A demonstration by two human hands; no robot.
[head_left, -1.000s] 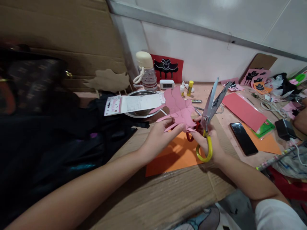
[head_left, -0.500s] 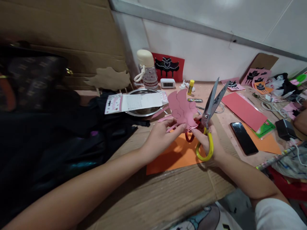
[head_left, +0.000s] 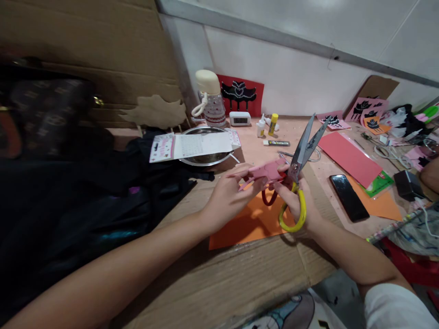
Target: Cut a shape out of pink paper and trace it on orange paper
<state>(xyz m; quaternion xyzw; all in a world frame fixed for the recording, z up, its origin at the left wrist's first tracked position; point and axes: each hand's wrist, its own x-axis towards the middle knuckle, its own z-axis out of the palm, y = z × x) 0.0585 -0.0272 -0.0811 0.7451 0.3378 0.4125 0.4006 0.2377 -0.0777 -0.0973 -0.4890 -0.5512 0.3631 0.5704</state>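
A pink paper cutout (head_left: 269, 171) is pinched between the fingers of my left hand (head_left: 236, 189), tipped so that I see it nearly edge-on. My right hand (head_left: 297, 196) grips a pair of scissors (head_left: 302, 160), its metal blades parted and pointing up and away; one handle loop is yellow, the other red. Fingers of the right hand also reach the cutout's near right edge. Beneath both hands an orange paper sheet (head_left: 240, 228) lies on cardboard (head_left: 192, 269). Part of the cutout is hidden behind my fingers.
Behind the hands stand a bottle (head_left: 211, 100), a small digital clock (head_left: 240, 119), a glue stick (head_left: 273, 124) and a metal tray (head_left: 206, 160) under a printed card. To the right lie a phone (head_left: 349, 197) and a red sheet (head_left: 350, 157). Black fabric (head_left: 85, 219) covers the left side.
The pink cutout has tilted down from facing me to almost flat, uncovering the small glue bottle and the lead case behind it. The scissors have shifted only slightly.
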